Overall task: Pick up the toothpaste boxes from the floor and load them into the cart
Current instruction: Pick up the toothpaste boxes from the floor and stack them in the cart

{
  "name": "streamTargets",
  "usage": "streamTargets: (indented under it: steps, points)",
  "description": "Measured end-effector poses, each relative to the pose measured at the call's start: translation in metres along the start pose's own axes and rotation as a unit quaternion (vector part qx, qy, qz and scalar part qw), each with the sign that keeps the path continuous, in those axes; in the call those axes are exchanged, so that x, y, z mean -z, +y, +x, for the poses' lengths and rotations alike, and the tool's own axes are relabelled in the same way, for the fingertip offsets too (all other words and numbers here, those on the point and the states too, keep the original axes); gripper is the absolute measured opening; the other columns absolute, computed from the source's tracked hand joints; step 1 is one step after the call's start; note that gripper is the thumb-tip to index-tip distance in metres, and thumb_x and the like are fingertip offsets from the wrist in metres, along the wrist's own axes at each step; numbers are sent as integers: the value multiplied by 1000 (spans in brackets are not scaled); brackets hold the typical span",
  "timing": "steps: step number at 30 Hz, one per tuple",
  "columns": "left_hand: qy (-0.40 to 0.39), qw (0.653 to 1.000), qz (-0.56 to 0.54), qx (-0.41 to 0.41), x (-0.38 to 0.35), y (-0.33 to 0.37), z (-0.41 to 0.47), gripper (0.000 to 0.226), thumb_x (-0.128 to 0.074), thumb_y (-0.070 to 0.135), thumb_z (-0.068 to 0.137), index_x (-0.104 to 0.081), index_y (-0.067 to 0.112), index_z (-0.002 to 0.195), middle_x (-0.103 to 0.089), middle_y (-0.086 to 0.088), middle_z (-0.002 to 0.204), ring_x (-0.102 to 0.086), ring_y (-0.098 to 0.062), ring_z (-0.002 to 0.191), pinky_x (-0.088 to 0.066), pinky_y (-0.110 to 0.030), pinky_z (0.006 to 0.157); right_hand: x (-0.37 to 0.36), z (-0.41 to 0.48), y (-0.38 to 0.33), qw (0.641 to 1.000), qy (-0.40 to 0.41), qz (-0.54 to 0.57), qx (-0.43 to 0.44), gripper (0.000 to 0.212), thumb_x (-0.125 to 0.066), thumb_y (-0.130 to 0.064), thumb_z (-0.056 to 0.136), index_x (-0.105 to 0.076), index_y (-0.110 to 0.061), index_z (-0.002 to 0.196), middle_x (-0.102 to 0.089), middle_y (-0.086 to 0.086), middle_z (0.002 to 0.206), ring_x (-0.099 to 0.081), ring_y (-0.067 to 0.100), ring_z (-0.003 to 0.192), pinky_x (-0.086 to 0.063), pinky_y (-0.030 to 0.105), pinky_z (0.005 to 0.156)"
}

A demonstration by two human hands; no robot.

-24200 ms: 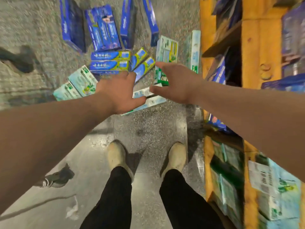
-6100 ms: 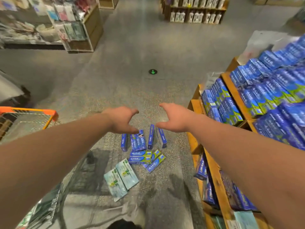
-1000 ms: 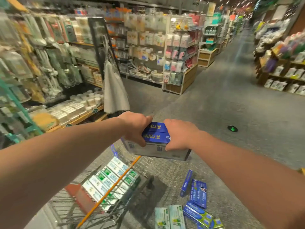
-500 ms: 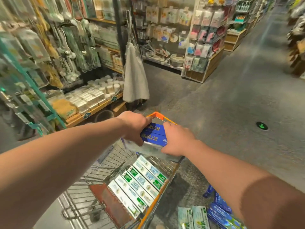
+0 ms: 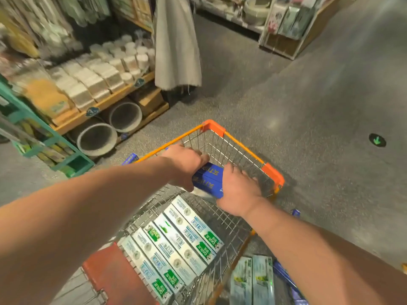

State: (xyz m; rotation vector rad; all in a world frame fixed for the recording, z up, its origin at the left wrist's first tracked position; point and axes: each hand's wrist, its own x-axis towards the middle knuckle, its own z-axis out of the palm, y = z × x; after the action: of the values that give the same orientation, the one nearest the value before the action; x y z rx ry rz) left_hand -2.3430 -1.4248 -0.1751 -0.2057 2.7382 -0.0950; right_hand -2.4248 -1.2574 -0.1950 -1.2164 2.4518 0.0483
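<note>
A stack of blue toothpaste boxes [image 5: 209, 180] is held inside the wire cart [image 5: 242, 148], low at its far end, between two bare hands. The left hand [image 5: 187, 164] grips the stack's left end with fingers curled over it. The right hand [image 5: 239, 192] grips the right end with fingers slightly spread, their tips blurred against the wire. The hands cover both ends, so the number of boxes in the stack cannot be told. Nearer the viewer, a row of white-and-green boxes [image 5: 174, 241] lies side by side on the cart bottom, next to a red flap [image 5: 114, 274]. To the right of the cart, pale green boxes [image 5: 251, 280] lie on the floor [image 5: 308, 95], partly cut off by the right forearm and the frame edge. The floor is grey and speckled and bears a green arrow mark [image 5: 377, 140]. A grey cloth [image 5: 177, 47] hangs beside a wooden shelf [image 5: 99, 78] of blurred white packs.
</note>
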Motion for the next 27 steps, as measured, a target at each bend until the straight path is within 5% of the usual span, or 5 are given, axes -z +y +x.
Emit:
streamTargets:
  steps: [8, 12, 20, 27]
  points:
    - [-45, 997, -8, -64, -92, -2, 68, 68, -77, 50, 67, -48, 28, 125, -61, 4, 109, -61, -23, 105, -40, -36, 89, -86, 69, -4, 988, -111, -39, -97, 79, -76, -47, 80, -27, -17, 135, -55, 11, 135, -54, 36, 125, -44, 52, 100]
    - [-47, 993, -3, -104, -140, -4, 93, 72, -78, 56, 67, -47, 28, 126, -60, 4, 109, -59, -22, 106, -40, -37, 92, -125, 98, -11, 979, -143, -30, -145, 75, -70, -33, 91, -24, -14, 146, -57, 10, 139, -56, 29, 126, -48, 42, 94]
    - [-36, 990, -20, -132, -194, -1, 138, 76, -79, 61, 61, -47, 33, 123, -60, 9, 109, -59, -20, 105, -42, -42, 96, -169, 126, 0, 965, -171, -15, -200, 76, -86, -38, 68, -25, -17, 107, -63, 12, 116, -63, 35, 110, -54, 53, 91]
    - [-68, 986, -27, -152, -229, 10, 149, 83, -79, 68, 61, -42, 36, 128, -57, 7, 114, -56, -21, 113, -36, -47, 101, -197, 137, 10, 952, -232, 26, -198, 75, -78, -28, 82, -30, -4, 134, -58, 13, 133, -56, 34, 126, -50, 48, 101]
